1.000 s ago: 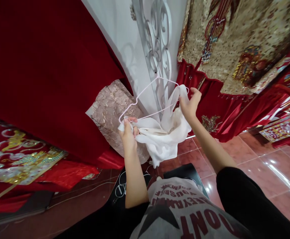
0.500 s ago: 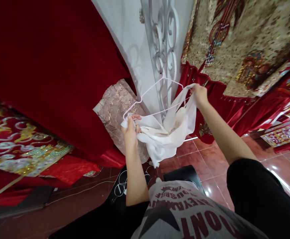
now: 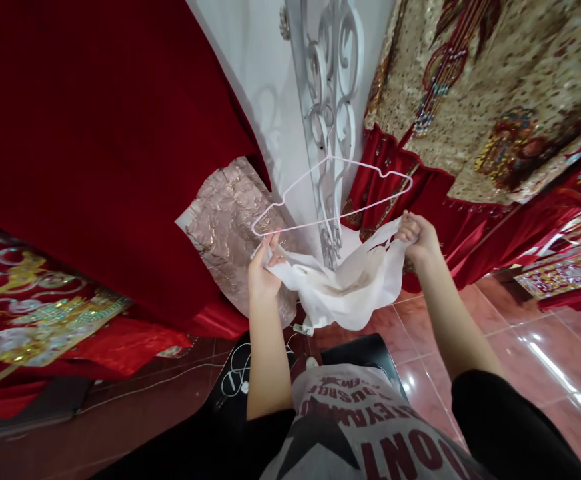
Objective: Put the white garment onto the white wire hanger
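Observation:
A thin white garment (image 3: 353,280) sags between my two hands, its shape bunched so I cannot tell its kind. My left hand (image 3: 265,270) grips its left edge, with fingertips at the lower left corner of a pale pink clothes hanger (image 3: 298,228). My right hand (image 3: 420,239) is closed on the garment's right edge, below the hanger's right end and apart from it. The bare hanger hangs in front of a white scrolled metal stand (image 3: 335,100).
Red velvet cloth (image 3: 120,133) hangs on the left beside a crinkled pink fabric piece (image 3: 235,220). Sequinned gold garments (image 3: 470,100) hang on the right. White cables (image 3: 235,380) lie over a black surface near my left forearm, above a tiled floor (image 3: 450,340).
The garment's right side has come off the hanger's right end. My right hand has moved down and right with it, stretching the cloth wider. The hanger now shows whole.

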